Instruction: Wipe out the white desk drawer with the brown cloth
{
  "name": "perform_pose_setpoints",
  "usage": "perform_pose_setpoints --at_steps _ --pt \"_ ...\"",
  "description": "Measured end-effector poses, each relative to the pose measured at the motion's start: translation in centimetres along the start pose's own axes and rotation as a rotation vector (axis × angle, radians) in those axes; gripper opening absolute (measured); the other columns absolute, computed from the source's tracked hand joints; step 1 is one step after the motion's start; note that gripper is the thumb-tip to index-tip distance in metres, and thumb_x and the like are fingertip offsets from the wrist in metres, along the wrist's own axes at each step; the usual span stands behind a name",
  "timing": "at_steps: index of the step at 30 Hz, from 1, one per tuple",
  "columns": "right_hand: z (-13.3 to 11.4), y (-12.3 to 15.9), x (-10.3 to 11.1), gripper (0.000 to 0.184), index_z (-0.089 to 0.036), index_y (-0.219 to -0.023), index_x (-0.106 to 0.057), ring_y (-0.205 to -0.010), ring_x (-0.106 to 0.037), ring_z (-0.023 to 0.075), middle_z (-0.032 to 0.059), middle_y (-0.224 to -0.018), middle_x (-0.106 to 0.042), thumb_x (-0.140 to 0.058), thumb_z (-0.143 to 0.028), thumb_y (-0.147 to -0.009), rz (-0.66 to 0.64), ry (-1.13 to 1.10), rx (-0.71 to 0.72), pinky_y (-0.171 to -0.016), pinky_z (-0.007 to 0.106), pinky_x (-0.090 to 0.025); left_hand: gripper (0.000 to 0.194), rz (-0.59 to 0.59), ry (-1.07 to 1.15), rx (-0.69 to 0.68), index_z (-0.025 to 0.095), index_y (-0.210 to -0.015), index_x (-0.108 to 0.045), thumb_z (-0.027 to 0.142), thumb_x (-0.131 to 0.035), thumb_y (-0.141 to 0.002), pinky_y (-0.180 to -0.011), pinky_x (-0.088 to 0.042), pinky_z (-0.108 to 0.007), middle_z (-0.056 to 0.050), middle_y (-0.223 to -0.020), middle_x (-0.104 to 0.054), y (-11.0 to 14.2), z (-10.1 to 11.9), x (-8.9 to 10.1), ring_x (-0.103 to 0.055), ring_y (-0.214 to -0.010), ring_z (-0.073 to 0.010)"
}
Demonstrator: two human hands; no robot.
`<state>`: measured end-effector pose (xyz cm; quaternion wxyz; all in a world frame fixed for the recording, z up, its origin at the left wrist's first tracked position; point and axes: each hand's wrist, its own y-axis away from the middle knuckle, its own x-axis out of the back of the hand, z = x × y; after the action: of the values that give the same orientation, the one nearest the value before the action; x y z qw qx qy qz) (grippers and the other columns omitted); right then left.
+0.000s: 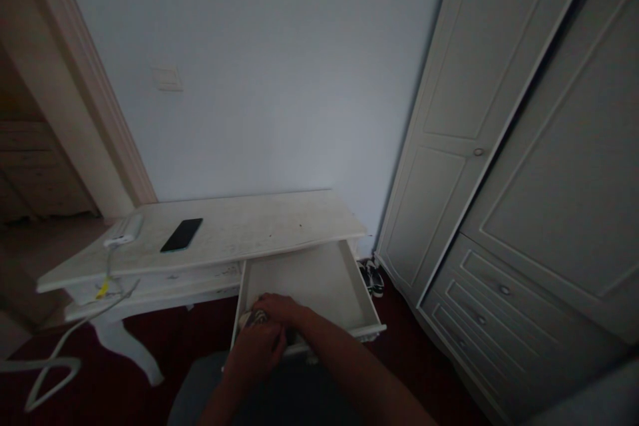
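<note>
The drawer [319, 273] of a white table is pulled out, and both of my hands are at its front left corner. A small, soft-looking bundle [253, 318], beige with dark stripes, is between them; its kind is too dim to make out. My left hand [258, 345] is closed round the near side of the bundle, above the drawer's front edge. Curled over the bundle's far side is my right hand [278, 309], its wrist close to the left one. The fingertips are partly hidden.
A dark phone [182, 235] and a white power strip [124, 229] lie on the white table [249, 219]. A white cable [64, 346] loops off its left side. Shoes [372, 277] stand right of the drawer. A white wardrobe [444, 126] rises at the right.
</note>
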<state>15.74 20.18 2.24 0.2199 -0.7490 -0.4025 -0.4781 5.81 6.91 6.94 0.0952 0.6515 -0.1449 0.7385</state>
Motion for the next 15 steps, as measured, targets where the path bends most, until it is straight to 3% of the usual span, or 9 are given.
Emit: perform_pose_setpoints --at_steps 9,15 --pt "0.06 0.06 -0.01 0.032 -0.031 -0.120 -0.075 -0.104 -0.072 0.0266 0.0037 -0.120 -0.072 -0.078 -0.031 -0.088 -0.002 -0.004 0.019 -0.080 0.035 -0.059 0.036 0.055 0.044 -0.004 0.023 -0.090 -0.079 0.024 -0.045 -0.104 -0.080 -0.052 -0.037 -0.010 -0.092 -0.082 0.01 -0.35 -0.71 -0.077 -0.088 -0.0263" --pt "-0.17 0.17 0.08 0.025 -0.030 -0.120 -0.074 -0.109 -0.071 0.0277 0.0052 -0.123 -0.072 -0.070 -0.033 -0.096 -0.020 0.011 0.017 -0.083 0.037 -0.059 0.035 0.024 0.042 0.000 0.022 -0.091 -0.078 0.023 -0.045 -0.103 -0.082 -0.053 -0.039 -0.011 -0.092 -0.082 0.02 -0.19 -0.39 -0.077 -0.089 -0.0282"
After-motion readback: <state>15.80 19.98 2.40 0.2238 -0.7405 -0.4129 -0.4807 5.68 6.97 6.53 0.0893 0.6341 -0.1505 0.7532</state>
